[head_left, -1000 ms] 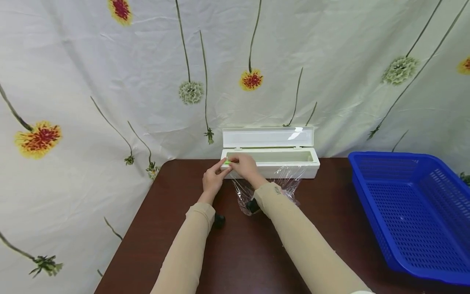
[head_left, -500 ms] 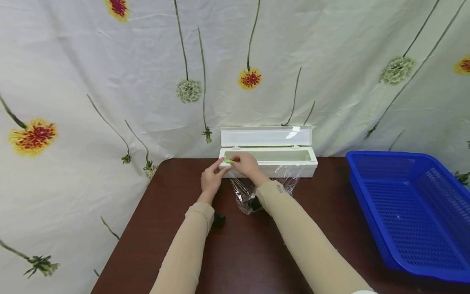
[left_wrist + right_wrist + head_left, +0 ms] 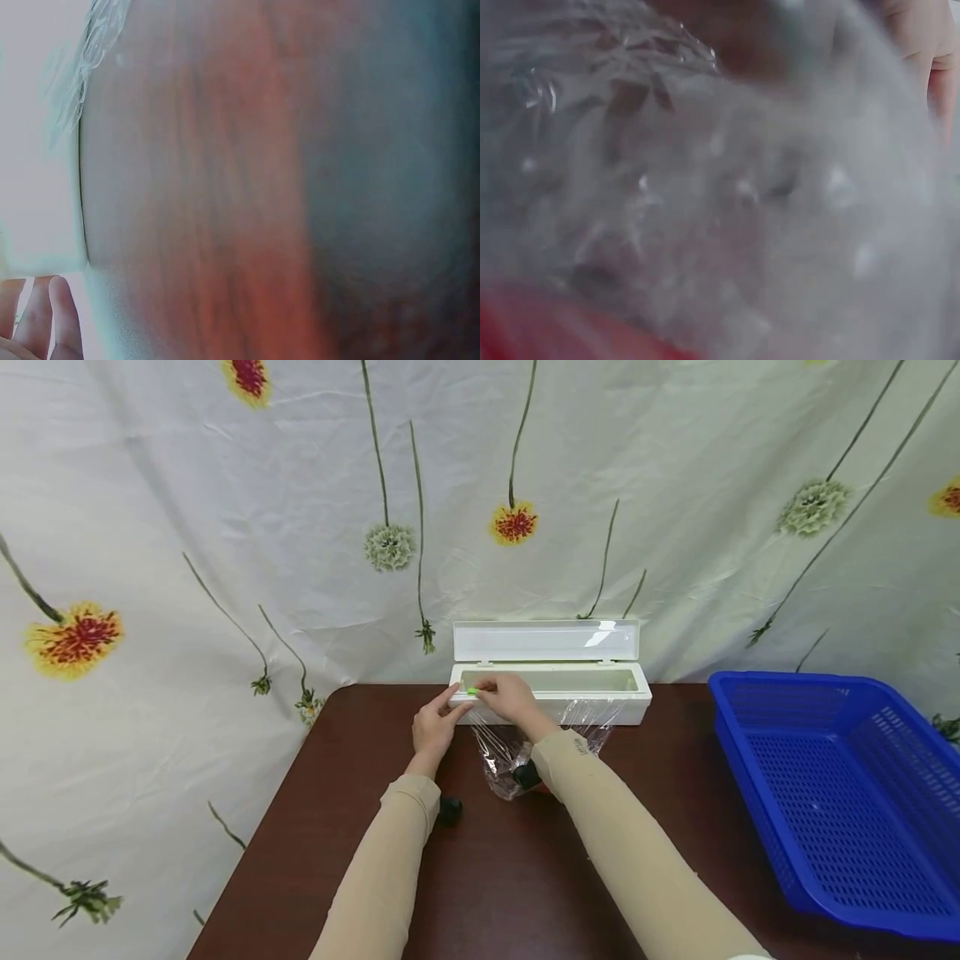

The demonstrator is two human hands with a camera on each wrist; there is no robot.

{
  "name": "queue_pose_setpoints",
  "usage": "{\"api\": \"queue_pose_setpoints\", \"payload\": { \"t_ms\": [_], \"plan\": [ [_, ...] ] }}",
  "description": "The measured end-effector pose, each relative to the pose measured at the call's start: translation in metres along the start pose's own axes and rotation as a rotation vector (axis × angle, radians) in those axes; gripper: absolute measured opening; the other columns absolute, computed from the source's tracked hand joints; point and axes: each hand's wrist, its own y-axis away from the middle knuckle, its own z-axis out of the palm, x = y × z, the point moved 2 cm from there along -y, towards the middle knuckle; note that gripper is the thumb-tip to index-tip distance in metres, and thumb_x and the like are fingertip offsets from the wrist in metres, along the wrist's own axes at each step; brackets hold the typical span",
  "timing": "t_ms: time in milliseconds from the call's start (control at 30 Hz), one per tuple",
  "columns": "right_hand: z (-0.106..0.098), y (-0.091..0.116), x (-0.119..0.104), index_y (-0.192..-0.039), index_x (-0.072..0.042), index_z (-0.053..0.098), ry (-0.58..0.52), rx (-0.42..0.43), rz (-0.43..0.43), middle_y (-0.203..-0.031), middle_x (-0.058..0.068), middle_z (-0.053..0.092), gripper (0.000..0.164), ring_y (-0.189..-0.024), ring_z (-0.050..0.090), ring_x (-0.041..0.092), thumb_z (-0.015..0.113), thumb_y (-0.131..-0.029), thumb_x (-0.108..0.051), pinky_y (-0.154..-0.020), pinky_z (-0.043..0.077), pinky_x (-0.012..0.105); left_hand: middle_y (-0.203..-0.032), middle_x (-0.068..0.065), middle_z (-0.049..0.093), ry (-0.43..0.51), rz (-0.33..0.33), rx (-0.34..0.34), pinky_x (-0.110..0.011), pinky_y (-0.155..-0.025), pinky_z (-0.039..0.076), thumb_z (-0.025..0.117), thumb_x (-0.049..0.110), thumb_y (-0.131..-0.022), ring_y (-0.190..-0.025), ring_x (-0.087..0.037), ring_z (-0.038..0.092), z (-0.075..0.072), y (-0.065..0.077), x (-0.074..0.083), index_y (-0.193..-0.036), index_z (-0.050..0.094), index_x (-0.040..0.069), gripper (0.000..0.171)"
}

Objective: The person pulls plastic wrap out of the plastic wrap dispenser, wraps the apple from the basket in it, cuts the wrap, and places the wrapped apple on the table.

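A long white cling film dispenser box (image 3: 633, 708) stands on the table with its lid (image 3: 547, 643) tipped back. Clear cling film (image 3: 498, 768) hangs crumpled over its front and drapes onto the table. My left hand (image 3: 432, 731) holds the box's left end, thumb at the front and forefinger along the top edge. At the front rim, my right hand (image 3: 510, 697) pinches a small bright green slider (image 3: 472, 691) near the left end. In the left wrist view, fingers (image 3: 66, 319) lie against the box end. Blurred film (image 3: 705, 172) fills most of the right wrist view.
A blue perforated plastic basket (image 3: 757, 793) sits on the right of the dark brown table (image 3: 345, 777). Behind the box hangs a flowered cloth (image 3: 300, 510). Black wrist devices (image 3: 451, 811) show below both wrists.
My right hand and the green slider have shifted slightly right along the front rim of the box. My left hand keeps its place on the box's left end.
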Motion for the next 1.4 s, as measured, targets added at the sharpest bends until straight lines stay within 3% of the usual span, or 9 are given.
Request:
{"api": "queue_pose_setpoints", "payload": {
  "t_ms": [200,633,867,1400],
  "plan": [
    [-0.001,0.000,0.004,-0.111,-0.009,0.069,0.014,0.009,-0.014,-0.107,0.006,0.068,0.023,-0.103,0.061,0.021,0.060,-0.093,-0.021,-0.090,0.046,0.034,-0.082,-0.005,0.066,0.017,-0.013,-0.002,-0.030,-0.053,0.034,0.070,0.045,-0.080,-0.052,-0.018,0.039,0.001,0.001,0.002,-0.129,0.059,0.030,0.053],
    [-0.004,0.002,0.006,-0.110,-0.007,0.068,0.053,-0.005,-0.039,-0.105,0.007,0.069,0.023,-0.100,0.062,0.021,0.060,-0.092,-0.020,-0.090,0.046,0.034,-0.087,-0.006,0.068,0.018,-0.022,-0.001,-0.030,-0.054,0.034,0.071,0.046,-0.079,-0.054,-0.019,0.040,0.002,0.001,-0.002,-0.129,0.059,0.030,0.054],
    [-0.006,0.002,0.009,-0.111,-0.008,0.068,0.064,-0.009,-0.032,-0.106,0.006,0.068,0.023,-0.100,0.062,0.021,0.060,-0.093,-0.021,-0.089,0.046,0.034,-0.100,-0.006,0.069,0.020,-0.029,0.006,-0.031,-0.058,0.038,0.071,0.045,-0.080,-0.063,-0.021,0.050,0.002,0.001,0.000,-0.128,0.059,0.030,0.053],
    [-0.009,0.003,0.015,-0.111,-0.008,0.068,0.046,-0.008,-0.033,-0.104,0.006,0.068,0.023,-0.099,0.062,0.021,0.059,-0.093,-0.021,-0.088,0.047,0.035,-0.081,-0.006,0.065,0.006,-0.018,0.009,-0.031,-0.058,0.037,0.070,0.047,-0.079,-0.061,-0.022,0.047,0.001,0.000,0.000,-0.129,0.059,0.029,0.054]
  ]
}}
